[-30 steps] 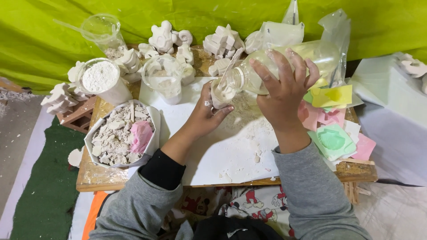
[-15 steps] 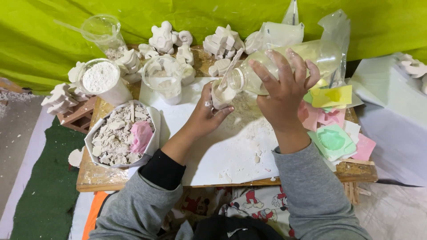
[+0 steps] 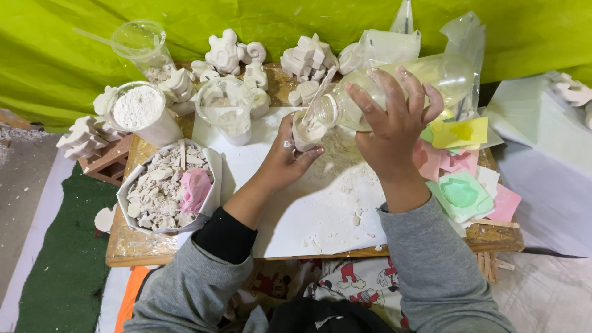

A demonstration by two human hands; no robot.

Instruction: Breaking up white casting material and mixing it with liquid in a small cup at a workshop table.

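clear plastic bottle (image 3: pixel 401 86), tipped, cloudy liquid inside

One bottle (image 3: pixel 394 92), three cups (image 3: pixel 225 111)

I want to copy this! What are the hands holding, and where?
The right hand grips a tilted clear plastic bottle around its body. The left hand holds a small cup by its side, under the bottle's mouth.

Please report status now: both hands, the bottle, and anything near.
Right hand grips clear bottle, tilted. Bottle mouth over small cup in left hand. White board below; bowl of plaster shards left.
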